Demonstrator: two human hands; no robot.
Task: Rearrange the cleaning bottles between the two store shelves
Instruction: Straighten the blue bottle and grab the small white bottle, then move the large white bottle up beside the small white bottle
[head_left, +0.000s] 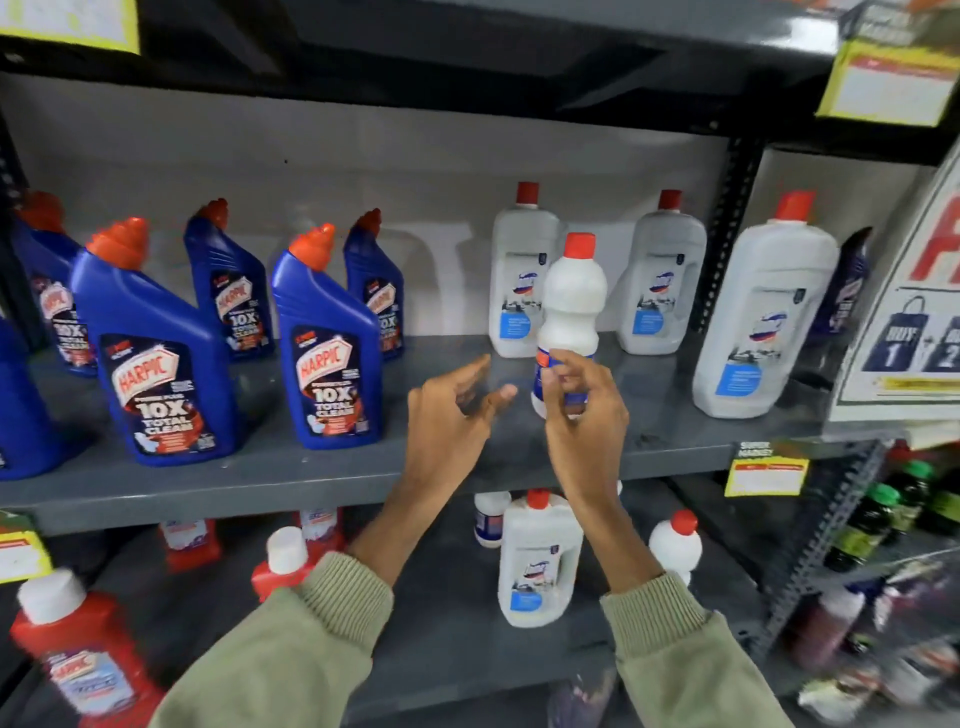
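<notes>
A small white bottle with a red cap (571, 296) stands upright on the upper shelf (311, 478), in front of two large white bottles (522, 270) (662, 280). My right hand (584, 415) is closed around its lower, labelled part, thumb on the left side and fingers curled over the right. Just left of the bottle, my left hand (454, 415) hovers with fingers apart and holds nothing. Several blue Harpic bottles (327, 343) with orange caps fill the left of that shelf. On the lower shelf (441, 623) stand a large white bottle (537, 561) and a small white one (675, 543).
A third large white bottle (763, 312) stands at the upper shelf's right end beside a dark upright post (727, 228). Red bottles with white caps (78, 654) sit on the lower shelf's left. Dark green-capped bottles (878, 519) fill the neighbouring rack. Yellow price tags (763, 470) hang off the shelf edges.
</notes>
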